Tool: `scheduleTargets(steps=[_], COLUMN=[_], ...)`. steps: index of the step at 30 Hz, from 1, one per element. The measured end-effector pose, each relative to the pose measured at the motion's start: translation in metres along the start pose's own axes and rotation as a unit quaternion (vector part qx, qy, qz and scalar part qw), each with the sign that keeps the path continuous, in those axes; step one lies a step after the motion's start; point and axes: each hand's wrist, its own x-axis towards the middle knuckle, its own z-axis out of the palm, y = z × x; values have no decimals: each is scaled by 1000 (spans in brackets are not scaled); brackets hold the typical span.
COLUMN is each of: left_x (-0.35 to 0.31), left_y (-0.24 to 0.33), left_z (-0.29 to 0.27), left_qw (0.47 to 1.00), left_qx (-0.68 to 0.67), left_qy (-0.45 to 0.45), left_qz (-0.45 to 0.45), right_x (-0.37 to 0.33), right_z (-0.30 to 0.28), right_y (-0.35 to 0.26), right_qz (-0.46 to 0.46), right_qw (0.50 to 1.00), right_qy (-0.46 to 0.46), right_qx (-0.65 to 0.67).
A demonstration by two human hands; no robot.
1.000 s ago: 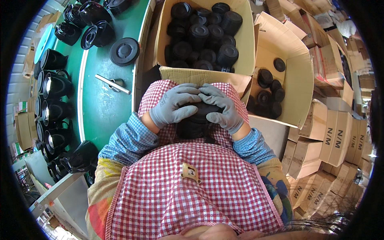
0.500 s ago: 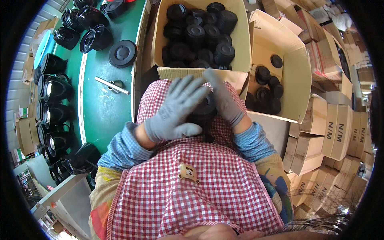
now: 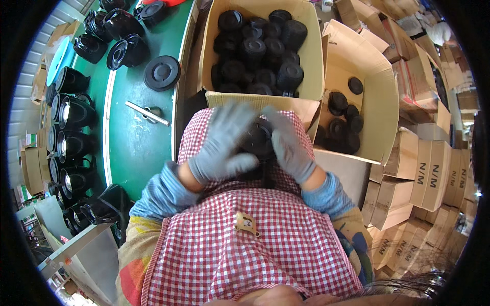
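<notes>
A black round lid (image 3: 259,138) on a dark vessel lies over my lap, between my two grey-gloved hands. My left hand (image 3: 223,145) is held flat beside its left edge, fingers stretched and blurred by motion, thumb pointing toward the lid. On the other side, my right hand (image 3: 292,150) is also flat, its straight fingers slanting along the right edge. The hands partly hide the lid, and whether the palms touch it cannot be made out. Neither hand is wrapped round anything.
Left of me stands a green worktable (image 3: 135,143) with a metal tool with a pale bar (image 3: 148,113), a loose black lid (image 3: 162,73) and rows of black pots (image 3: 75,112). Ahead are a carton (image 3: 217,98) of black parts and a second carton (image 3: 380,109) with fewer. Stacked boxes (image 3: 429,173) rise at right.
Both hands have shifted slightly and stay flat around the lid, with the left fingers more blurred. The whole view has moved a little, so the cartons and table appear slightly lower.
</notes>
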Motion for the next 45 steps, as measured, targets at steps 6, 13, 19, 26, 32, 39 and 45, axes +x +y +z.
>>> scheduleTargets(steps=[6,13,19,26,32,39,45], left_x=[-9,3,4,26,86,77,125], left_y=[-45,-38,-57,-45,-100,-71,-71], left_z=[14,3,7,-16,43,21,54], left_qw=[994,991,987,974,930,840,880], left_qx=[80,83,78,181,-126,-406,-134], left_qy=[14,-47,-69,-122,-323,-306,-426], left_qz=[-68,-95,-121,-65,-125,-193,-164], right_x=[2,2,4,8,60,68,82], right_z=[-3,-14,-17,-23,5,-29,27], right_y=[-27,-27,-29,-14,-22,45,-28], right_qz=[-90,-36,-119,-100,-187,-224,-211], right_qw=[995,996,983,972,937,947,936], right_qy=[-26,-78,-134,-208,-240,-217,-258], right_qx=[21,20,-22,33,-172,-78,-110])
